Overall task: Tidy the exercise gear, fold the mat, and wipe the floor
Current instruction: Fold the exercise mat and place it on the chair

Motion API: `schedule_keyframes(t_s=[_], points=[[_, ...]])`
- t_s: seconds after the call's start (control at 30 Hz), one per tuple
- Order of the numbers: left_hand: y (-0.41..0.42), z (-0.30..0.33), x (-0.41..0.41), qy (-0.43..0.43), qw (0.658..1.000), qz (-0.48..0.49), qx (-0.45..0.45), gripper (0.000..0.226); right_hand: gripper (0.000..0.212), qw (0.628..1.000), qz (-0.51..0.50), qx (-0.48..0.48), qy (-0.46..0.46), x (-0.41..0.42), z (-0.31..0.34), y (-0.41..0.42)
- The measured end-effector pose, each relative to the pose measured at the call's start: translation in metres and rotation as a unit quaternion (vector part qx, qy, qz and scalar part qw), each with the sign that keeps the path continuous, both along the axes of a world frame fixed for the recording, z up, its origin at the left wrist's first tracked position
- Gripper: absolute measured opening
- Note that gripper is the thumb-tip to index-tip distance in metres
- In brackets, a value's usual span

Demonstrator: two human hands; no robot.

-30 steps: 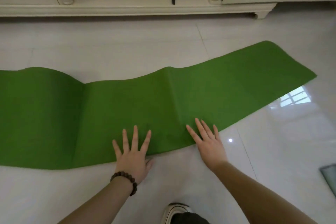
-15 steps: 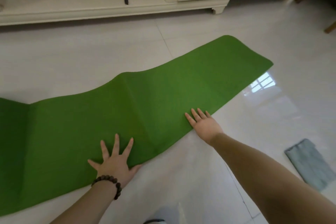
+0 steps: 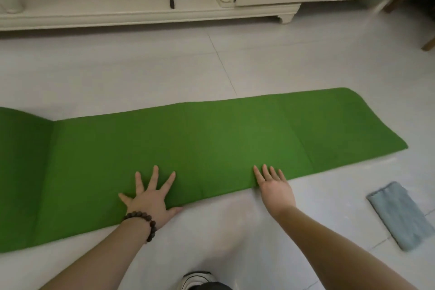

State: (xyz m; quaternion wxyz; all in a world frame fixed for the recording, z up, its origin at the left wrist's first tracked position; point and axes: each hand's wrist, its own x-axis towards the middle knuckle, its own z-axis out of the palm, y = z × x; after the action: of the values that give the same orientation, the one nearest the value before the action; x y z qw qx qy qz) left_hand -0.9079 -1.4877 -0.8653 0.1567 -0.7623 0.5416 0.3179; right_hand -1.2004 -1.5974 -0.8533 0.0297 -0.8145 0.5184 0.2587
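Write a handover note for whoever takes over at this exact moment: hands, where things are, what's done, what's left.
Left hand: open, fingers spread, pressing flat on the near edge of the green mat.
Right hand: open, flat on the same edge, further right.
Mat: lying long on the floor, creased.
Cloth: on the floor at right, untouched.
Left: finish folding the mat, wipe the floor.

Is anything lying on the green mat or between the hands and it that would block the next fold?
Nothing visible does. The left hand and right hand already press flat on the near edge of the green mat, whose top is bare. The blue cloth lies on the floor to the right, apart from the mat.
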Motion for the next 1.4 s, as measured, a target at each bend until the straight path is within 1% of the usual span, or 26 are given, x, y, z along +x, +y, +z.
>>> schedule_keyframes(t_s=[0.1, 0.17, 0.2, 0.27, 0.37, 0.47, 0.6, 0.7, 0.83, 0.97, 1.1, 1.2, 1.4], points=[[0.006, 0.007, 0.005, 0.003, 1.000, -0.011, -0.006, 0.095, 0.068, 0.998, -0.060, 0.018, 0.001, 0.011, -0.005, 0.011], [0.018, 0.012, 0.014, 0.002, 1.000, 0.002, -0.030, 0.098, 0.072, 0.996, -0.065, -0.003, -0.063, 0.025, -0.010, 0.022], [0.027, 0.015, 0.020, -0.010, 0.999, 0.006, -0.041, 0.099, 0.077, 0.994, -0.041, -0.008, -0.098, 0.036, -0.011, 0.029], [0.044, 0.018, 0.040, -0.045, 0.997, 0.013, -0.054, 0.100, 0.084, 0.989, 0.038, 0.010, -0.144, 0.068, -0.010, 0.040], [0.071, 0.021, 0.081, -0.099, 0.994, 0.032, -0.043, 0.099, 0.082, 0.965, 0.181, 0.064, -0.179, 0.137, -0.006, 0.058], [0.104, 0.022, 0.126, -0.144, 0.988, 0.055, -0.013, 0.097, 0.082, 0.937, 0.281, 0.104, -0.178, 0.209, 0.001, 0.080], [0.147, 0.031, 0.182, -0.190, 0.978, 0.079, 0.015, 0.088, 0.082, 0.916, 0.341, 0.146, -0.149, 0.288, 0.001, 0.103], [0.165, 0.035, 0.218, -0.209, 0.977, 0.044, 0.018, 0.092, 0.091, 0.919, 0.336, 0.180, -0.104, 0.326, -0.006, 0.111], [0.170, 0.029, 0.250, -0.219, 0.976, -0.019, -0.004, 0.106, 0.097, 0.923, 0.330, 0.196, -0.025, 0.344, -0.015, 0.116], [0.178, 0.022, 0.270, -0.216, 0.973, -0.079, -0.017, 0.105, 0.100, 0.924, 0.315, 0.215, 0.012, 0.349, -0.009, 0.115], [0.189, 0.028, 0.296, -0.195, 0.977, -0.084, -0.021, 0.106, 0.101, 0.926, 0.312, 0.212, 0.028, 0.352, -0.003, 0.116], [0.192, 0.034, 0.295, -0.175, 0.982, -0.073, -0.010, 0.101, 0.100, 0.928, 0.306, 0.210, 0.040, 0.355, 0.001, 0.117], [0.193, 0.043, 0.278, -0.153, 0.988, -0.015, -0.011, 0.100, 0.086, 0.934, 0.300, 0.191, 0.043, 0.358, 0.005, 0.125]])
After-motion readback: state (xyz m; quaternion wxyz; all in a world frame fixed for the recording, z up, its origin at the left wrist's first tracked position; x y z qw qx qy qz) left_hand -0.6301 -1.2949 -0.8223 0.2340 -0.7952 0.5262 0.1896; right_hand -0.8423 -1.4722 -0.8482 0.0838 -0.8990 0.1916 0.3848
